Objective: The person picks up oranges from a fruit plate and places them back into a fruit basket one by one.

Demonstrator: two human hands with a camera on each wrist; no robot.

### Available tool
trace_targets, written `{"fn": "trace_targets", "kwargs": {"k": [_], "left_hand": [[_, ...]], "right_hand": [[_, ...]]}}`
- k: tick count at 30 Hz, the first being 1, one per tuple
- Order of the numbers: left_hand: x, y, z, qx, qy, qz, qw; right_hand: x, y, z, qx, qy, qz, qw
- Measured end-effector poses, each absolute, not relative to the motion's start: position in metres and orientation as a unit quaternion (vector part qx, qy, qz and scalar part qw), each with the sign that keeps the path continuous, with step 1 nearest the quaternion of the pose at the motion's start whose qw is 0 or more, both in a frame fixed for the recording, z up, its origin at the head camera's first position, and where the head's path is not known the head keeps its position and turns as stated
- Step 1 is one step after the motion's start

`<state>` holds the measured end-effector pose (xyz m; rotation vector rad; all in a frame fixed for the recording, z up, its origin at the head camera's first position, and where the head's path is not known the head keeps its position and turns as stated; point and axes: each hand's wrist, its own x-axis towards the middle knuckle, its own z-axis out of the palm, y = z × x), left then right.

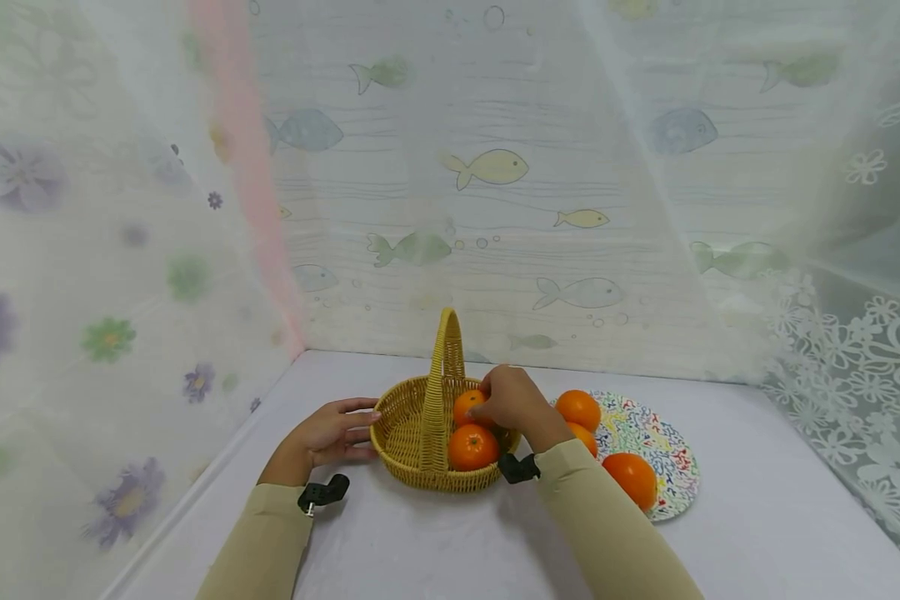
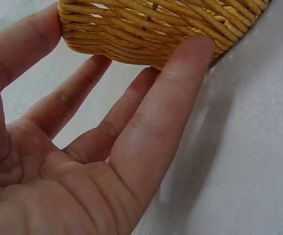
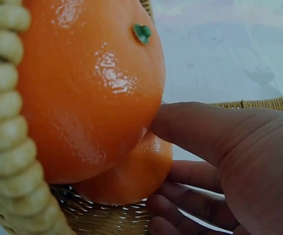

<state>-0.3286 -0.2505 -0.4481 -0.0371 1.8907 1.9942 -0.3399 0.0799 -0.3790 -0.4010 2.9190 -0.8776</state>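
A yellow woven basket [image 1: 414, 477] with a tall handle stands on the white table. Inside its right half lie two oranges, the front orange [image 1: 474, 448] showing a small green stem in the right wrist view. Behind it, my right hand [image 1: 516, 402] grips the rear orange [image 3: 131, 178], thumb on one side and fingers on the other. At the basket's left end, the fairly straight fingers of my left hand [image 1: 337, 435] touch the woven wall [image 2: 146, 34], the thumb at the rim. Nothing else is in that hand.
Right of the basket lies a round plate [image 1: 678, 467] with a colourful pattern. On or at it are a back orange [image 1: 579, 409], a middle orange [image 1: 585, 437] and a front orange [image 1: 632, 480], partly behind my right forearm. Patterned curtains [image 1: 495, 250] enclose the white table [image 1: 405, 550].
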Motion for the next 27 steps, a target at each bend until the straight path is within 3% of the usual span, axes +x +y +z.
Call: {"fn": "trace_targets", "kwargs": {"k": [16,27], "left_hand": [[-0.33,-0.251,-0.448,-0.019,0.672,0.712,0.2],[-0.33,-0.251,-0.449,-0.021,0.673,0.713,0.197]], "right_hand": [[-0.33,0.088,-0.37,-0.137,0.952,-0.272,0.009],[-0.315,0.107,-0.363,-0.154,0.956,-0.243,-0.051]]}}
